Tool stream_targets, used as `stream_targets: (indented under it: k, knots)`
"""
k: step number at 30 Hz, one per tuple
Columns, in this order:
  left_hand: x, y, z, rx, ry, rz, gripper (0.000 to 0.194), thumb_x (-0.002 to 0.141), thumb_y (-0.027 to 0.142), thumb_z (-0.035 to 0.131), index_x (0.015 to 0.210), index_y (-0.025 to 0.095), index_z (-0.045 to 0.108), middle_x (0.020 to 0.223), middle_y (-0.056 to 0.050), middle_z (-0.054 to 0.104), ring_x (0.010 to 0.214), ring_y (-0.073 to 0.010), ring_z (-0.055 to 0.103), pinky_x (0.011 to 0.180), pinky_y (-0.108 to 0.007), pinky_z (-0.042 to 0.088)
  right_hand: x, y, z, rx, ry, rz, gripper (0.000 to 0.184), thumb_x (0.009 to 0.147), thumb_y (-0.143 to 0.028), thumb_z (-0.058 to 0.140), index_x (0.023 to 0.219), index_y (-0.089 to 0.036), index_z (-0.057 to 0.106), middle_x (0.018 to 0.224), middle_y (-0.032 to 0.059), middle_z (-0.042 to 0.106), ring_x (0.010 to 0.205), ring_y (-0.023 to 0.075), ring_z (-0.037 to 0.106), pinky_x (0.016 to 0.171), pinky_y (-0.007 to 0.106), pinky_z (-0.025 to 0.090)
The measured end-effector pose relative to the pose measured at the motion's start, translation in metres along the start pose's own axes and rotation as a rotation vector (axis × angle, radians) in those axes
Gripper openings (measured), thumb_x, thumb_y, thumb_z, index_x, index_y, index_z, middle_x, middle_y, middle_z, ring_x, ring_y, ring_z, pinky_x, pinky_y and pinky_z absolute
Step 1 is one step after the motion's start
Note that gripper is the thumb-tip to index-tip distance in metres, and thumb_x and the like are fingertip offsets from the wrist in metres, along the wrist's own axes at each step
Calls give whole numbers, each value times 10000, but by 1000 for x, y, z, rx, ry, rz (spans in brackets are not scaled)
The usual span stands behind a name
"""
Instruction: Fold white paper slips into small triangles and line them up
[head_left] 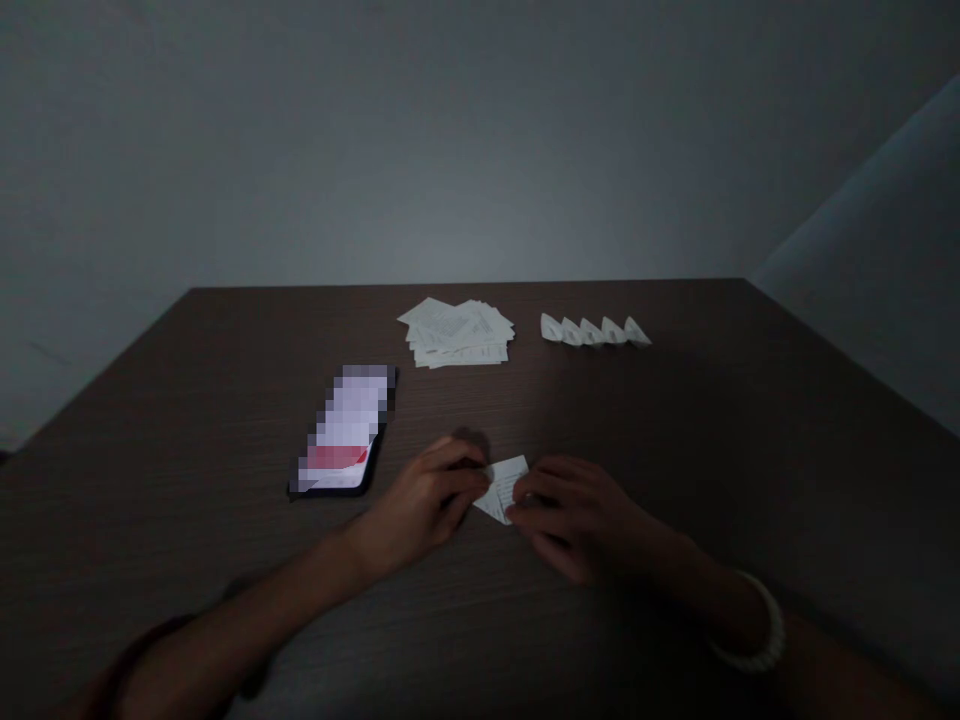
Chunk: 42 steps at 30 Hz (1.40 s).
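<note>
A small piece of printed white paper (504,488), partly folded with slanted edges, lies between my two hands near the middle of the table. My left hand (439,490) pinches its left corner, thumb and fingers closed on it. From the right, my right hand (571,515) grips the paper's other side with bent fingers, which cover part of it. Beyond the hands sits a loose stack of printed paper pieces (461,335). To the right of that stack, several folded paper pieces (592,332) stand in a row, their points upward.
A phone (341,435) with a lit, blurred-out screen lies left of my left hand. The dark wood table (225,420) reaches back to a grey wall (465,150). A pale slanted surface (885,230) rises at the right.
</note>
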<state>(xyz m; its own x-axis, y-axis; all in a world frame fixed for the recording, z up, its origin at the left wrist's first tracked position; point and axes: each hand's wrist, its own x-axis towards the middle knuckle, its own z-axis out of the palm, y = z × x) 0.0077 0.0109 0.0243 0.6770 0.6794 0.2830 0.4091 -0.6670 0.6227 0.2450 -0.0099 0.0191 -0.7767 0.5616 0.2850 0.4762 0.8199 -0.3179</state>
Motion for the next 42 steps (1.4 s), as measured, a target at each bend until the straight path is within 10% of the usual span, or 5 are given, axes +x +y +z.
stream_targets:
  k: [42]
  knots:
    - [8,6,3,-42,96,-149,82,814,117,597,762,146,653,903,-61,610,872,-192,570,769,-346,485,4,-2,-9,-6,-79,-67,293,788,-135,575,1052,-238,648,1271,58,558,1072,214,534,873,371,440]
